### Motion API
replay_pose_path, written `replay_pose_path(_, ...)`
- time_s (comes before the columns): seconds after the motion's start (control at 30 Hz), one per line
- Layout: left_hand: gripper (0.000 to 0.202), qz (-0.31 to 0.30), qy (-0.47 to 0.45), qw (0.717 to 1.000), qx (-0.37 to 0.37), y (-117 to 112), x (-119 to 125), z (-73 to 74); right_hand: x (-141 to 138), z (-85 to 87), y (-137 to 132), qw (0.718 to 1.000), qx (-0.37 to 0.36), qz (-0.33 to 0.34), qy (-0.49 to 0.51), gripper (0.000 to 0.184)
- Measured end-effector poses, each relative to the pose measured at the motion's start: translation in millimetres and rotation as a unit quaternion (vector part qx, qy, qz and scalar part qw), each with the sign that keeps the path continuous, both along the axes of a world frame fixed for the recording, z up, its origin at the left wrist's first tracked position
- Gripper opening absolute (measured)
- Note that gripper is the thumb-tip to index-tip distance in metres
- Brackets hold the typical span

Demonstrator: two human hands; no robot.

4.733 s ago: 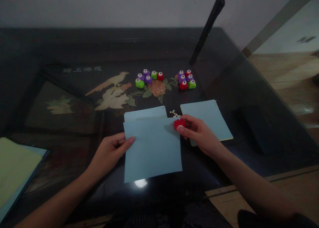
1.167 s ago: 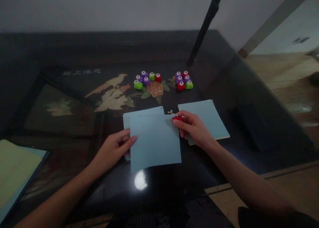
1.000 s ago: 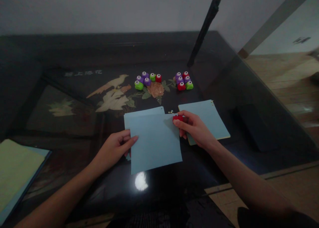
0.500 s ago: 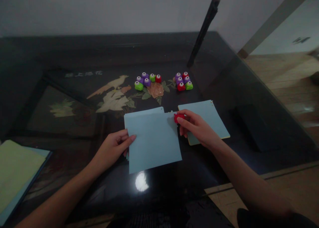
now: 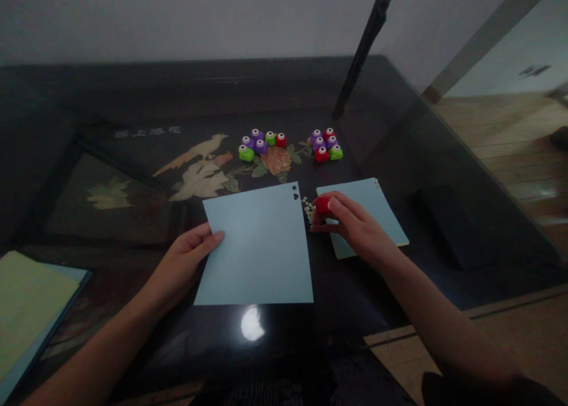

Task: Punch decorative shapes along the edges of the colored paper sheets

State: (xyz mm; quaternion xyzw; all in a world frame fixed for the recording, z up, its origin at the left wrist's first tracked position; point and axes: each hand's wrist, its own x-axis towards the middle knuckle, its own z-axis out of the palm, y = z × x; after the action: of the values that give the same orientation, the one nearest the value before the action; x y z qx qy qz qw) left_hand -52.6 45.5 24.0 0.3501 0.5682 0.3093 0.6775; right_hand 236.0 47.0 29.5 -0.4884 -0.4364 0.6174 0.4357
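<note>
My left hand (image 5: 195, 246) pinches the left edge of a light blue sheet of paper (image 5: 257, 252), held over the dark table. A star-shaped hole and a heart-shaped hole show at the sheet's top right corner. My right hand (image 5: 348, 222) is closed on a red craft punch (image 5: 323, 205), just right of the sheet and apart from it. Tiny paper cut-outs (image 5: 307, 208) lie on the table between the sheet and the punch. Under my right hand lies a stack of blue paper (image 5: 377, 208) with small holes in its far right corner.
Two groups of purple, green and red craft punches stand farther back, one on the left (image 5: 261, 144) and one on the right (image 5: 327, 145). A black post (image 5: 361, 60) rises behind them. Yellow and blue sheets (image 5: 35, 302) lie at left, and a dark flat object (image 5: 452, 225) at right.
The red punch has come off the paper's top right corner, baring the holes. The sheet has shifted left and now covers the paper behind it. My right hand keeps the punch.
</note>
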Motion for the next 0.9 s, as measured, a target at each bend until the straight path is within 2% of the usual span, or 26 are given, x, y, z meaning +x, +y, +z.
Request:
replay_pose_path(0.1, 0.043, 0.026, -0.005, 0.999, -0.022, 1.1, 2.3, 4.7, -2.8, 1.1, -1.0, 1.000, -0.008, 0.025, -0.011, 0.027)
replay_pose_path(0.23, 0.045, 0.034, -0.003, 0.999, -0.024, 1.6, 4.5, 6.7, -6.3, -2.5, 1.5, 1.000, 0.010, 0.015, -0.013, 0.029)
replay_pose_path(0.5, 0.048, 0.028, 0.009, 0.999, -0.018, 1.8, 4.0, 5.7, -5.1, -5.8, 4.7, 0.998, 0.058, -0.005, 0.003, 0.027)
replay_pose_path(0.63, 0.048, 0.026, 0.006, 1.000, -0.015, 1.3, 3.6, 5.6, -2.7, -4.9, 4.8, 0.998, 0.032, 0.032, -0.035, 0.030)
replay_pose_path(0.73, 0.048, 0.018, 0.011, 1.000, -0.009, 0.9, 3.9, 5.1, -4.2, -5.4, 5.3, 0.995, 0.046, 0.060, -0.071, 0.030)
replay_pose_path(0.9, 0.047, 0.006, 0.002, 1.000, 0.005, 0.7, 3.8, 3.4, -5.8, -6.7, 5.6, 0.992, 0.078, 0.049, -0.088, 0.028)
